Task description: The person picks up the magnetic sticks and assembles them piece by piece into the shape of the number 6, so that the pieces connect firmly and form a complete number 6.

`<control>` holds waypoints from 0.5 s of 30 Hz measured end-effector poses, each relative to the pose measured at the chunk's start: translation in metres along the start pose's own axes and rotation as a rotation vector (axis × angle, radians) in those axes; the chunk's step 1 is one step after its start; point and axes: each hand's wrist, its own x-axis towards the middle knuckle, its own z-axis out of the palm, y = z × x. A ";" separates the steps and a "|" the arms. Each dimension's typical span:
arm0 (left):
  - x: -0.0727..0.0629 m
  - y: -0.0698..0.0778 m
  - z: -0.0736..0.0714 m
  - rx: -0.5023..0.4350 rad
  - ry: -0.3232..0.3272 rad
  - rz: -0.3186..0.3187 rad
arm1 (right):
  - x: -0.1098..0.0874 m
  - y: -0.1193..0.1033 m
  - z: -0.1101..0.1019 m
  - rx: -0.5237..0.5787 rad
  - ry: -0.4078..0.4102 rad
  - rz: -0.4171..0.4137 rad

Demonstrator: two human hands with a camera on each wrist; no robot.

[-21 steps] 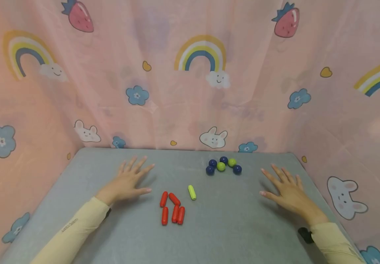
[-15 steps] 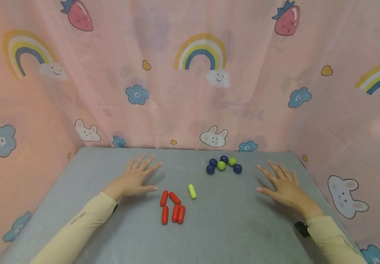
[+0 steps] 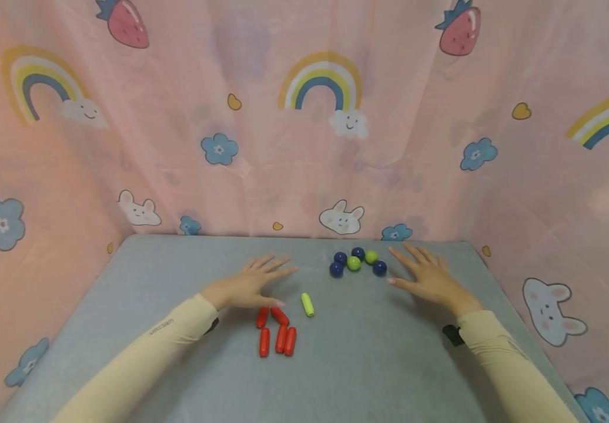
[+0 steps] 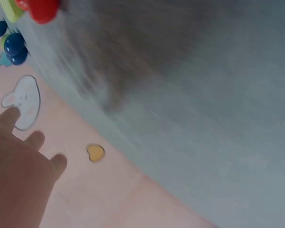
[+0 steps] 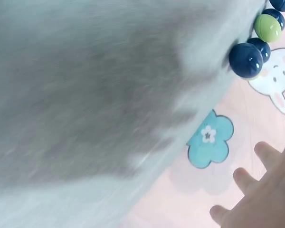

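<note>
My left hand (image 3: pixel 251 286) hovers over the table with fingers spread and holds nothing. Its thumb overlaps the upper ends of two red sticks (image 3: pixel 280 316) in the head view. Several short red sticks (image 3: pixel 264 342) lie in a loose group below it, and one yellow-green stick (image 3: pixel 307 305) lies to their right. My right hand (image 3: pixel 431 282), also spread and holding nothing, is just right of a cluster of shiny balls. A dark blue ball (image 3: pixel 380 268) is nearest its fingertips; beside it are more dark blue balls (image 5: pixel 246 60) and two green balls (image 3: pixel 354 263).
A grey table (image 3: pixel 357 370) carries everything. Pink printed cloth (image 3: pixel 294 176) rises behind the table and along both sides. The balls sit close to the back edge. Dark wrist gear (image 3: pixel 452 335) shows under the right sleeve.
Both hands have moved inward: the left hand rightward toward the sticks, the right hand leftward and a little farther back toward the balls. The sticks and balls have stayed put.
</note>
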 end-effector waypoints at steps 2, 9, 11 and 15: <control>0.007 0.002 0.001 -0.037 -0.010 0.023 | 0.008 -0.002 -0.001 0.031 -0.003 -0.013; 0.025 0.006 0.005 -0.215 -0.038 0.116 | 0.034 -0.005 0.005 0.215 -0.001 -0.018; 0.030 0.009 0.005 -0.274 -0.050 0.118 | 0.041 -0.003 0.008 0.289 0.006 -0.015; 0.038 0.013 0.006 -0.373 -0.068 0.109 | 0.053 -0.002 0.014 0.422 0.032 0.018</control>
